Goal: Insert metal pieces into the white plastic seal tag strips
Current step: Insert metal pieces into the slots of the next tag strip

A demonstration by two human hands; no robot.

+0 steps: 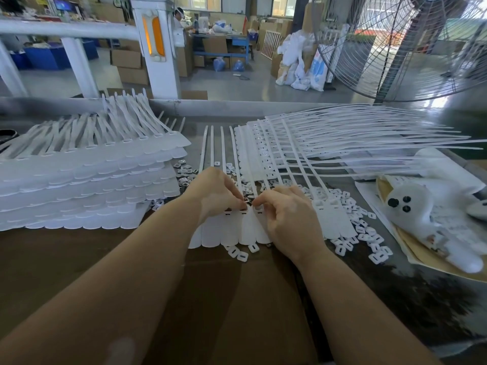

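Working at the near middle of the surface (79,272), we pinch a small metal piece (247,201) between the curled fingertips of our left hand (216,193), right at the slot of a white tag strip (232,230). Our right hand (287,219) is curled too, fingertips pressing the neighbouring tag; whether it grips anything we cannot tell. Loose pieces (363,230) lie scattered beyond and right of both hands. A tall stack of strips (84,180) sits left, a fanned pile (329,143) far right. A big fan (411,46) stands behind, with cardboard boxes (126,59) on the floor.
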